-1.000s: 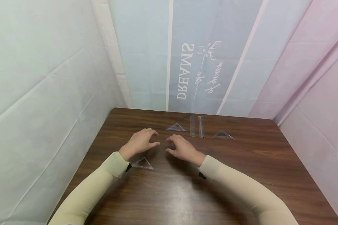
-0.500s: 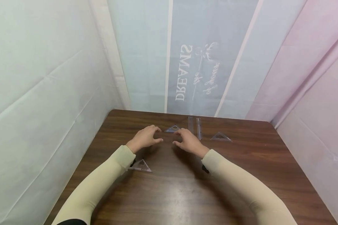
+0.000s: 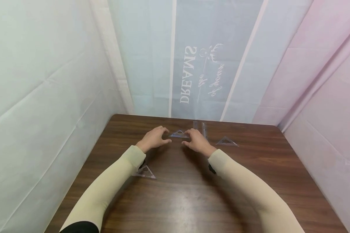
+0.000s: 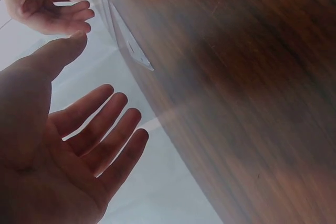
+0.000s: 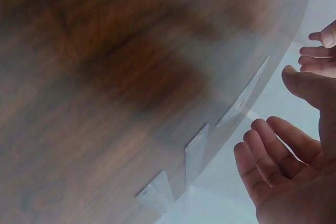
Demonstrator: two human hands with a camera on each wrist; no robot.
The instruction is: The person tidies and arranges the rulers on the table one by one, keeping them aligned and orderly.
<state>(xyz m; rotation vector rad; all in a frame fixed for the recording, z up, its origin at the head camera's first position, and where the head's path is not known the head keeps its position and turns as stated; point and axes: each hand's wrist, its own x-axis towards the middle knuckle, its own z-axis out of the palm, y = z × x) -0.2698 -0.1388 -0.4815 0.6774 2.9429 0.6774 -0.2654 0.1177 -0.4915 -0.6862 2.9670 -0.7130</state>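
My left hand (image 3: 154,139) hovers over the table just left of a clear, blue-tinted set square (image 3: 176,136), fingers loosely bent and parted. My right hand (image 3: 199,142) is at the set square's right end, overlapping its corner in the head view; the right wrist view shows a gap between its fingers (image 5: 262,153) and the table. Neither holds anything. Two clear rulers, one (image 3: 195,125) left of the other (image 3: 204,128), lie behind the right hand, their near ends hidden. A second set square (image 3: 145,176) lies by the left wrist, partly covered by the sleeve.
A third clear set square (image 3: 228,144) lies to the right of the right hand. The brown wood-grain table (image 3: 180,194) ends at a hanging blue cloth (image 3: 157,64) with mirrored lettering. Pale cloth walls stand on the left (image 3: 46,113) and right (image 3: 329,113).
Both hands have moved forward over the table, the left also rightward, reaching either side of the blue-tinted set square. The right hand now covers the rulers' near ends. The head view has shifted slightly.
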